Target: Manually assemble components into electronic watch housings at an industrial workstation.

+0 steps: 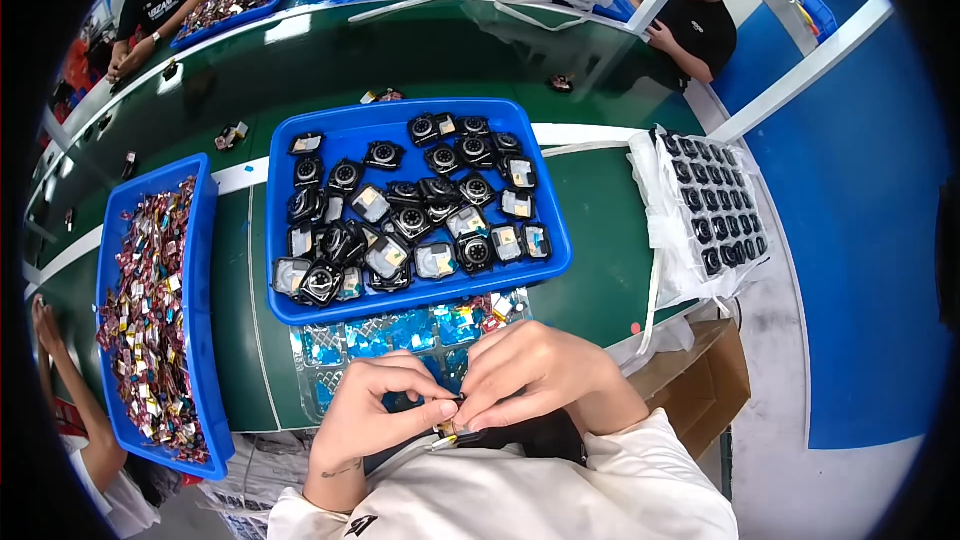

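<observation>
Close to my body, both hands meet at a small black watch case point(449, 429) with pale and gold-coloured parts inside. My left hand point(378, 402) grips it from the left with the thumb at its upper edge. The bent fingers of my right hand point(528, 372) pinch at the same edge; whether they hold a smaller part is hidden. Just beyond my hands lies a clear compartment tray point(312, 402) of blue film-covered pieces. Past that stands a blue bin point(420, 292) heaped with black watch cases point(411, 221), some showing round sensor backs, others open sides.
A long blue bin point(209, 340) at the left holds small parts with red wiring. White trays point(668, 278) of black cases stand at the right, above a cardboard box point(715, 380). Loose parts point(231, 135) dot the green worktable point(600, 210). Other people sit around it.
</observation>
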Action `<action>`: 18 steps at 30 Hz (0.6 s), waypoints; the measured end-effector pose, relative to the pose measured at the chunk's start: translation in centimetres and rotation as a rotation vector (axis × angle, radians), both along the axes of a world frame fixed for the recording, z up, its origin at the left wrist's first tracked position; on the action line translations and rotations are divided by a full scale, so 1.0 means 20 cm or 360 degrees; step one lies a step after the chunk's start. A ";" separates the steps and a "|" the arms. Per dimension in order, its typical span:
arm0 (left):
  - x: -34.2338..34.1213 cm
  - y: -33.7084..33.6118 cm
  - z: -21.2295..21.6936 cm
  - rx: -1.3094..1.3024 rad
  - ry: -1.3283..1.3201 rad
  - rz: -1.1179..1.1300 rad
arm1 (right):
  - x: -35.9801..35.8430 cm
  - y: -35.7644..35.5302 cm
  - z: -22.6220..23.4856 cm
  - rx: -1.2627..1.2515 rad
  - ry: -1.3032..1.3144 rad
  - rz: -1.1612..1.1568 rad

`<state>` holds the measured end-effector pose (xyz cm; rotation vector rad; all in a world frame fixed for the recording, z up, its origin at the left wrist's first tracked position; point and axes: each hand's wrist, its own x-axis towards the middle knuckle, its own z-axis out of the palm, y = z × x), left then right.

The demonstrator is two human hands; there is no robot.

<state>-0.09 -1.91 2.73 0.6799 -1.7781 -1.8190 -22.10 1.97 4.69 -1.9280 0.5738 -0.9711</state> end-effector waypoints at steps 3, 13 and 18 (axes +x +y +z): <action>-0.01 0.00 -0.01 -0.0167 -0.0001 0.0081 | -0.01 0.00 0.03 0.0049 0.0031 -0.0103; 0.21 0.00 -0.07 -0.0728 0.0014 0.1597 | -0.58 -0.42 0.21 -0.0105 0.0279 -0.1745; 0.36 -0.01 -0.22 -0.0897 -0.0475 0.1774 | -1.36 -0.79 0.17 -0.0144 0.1028 -0.2454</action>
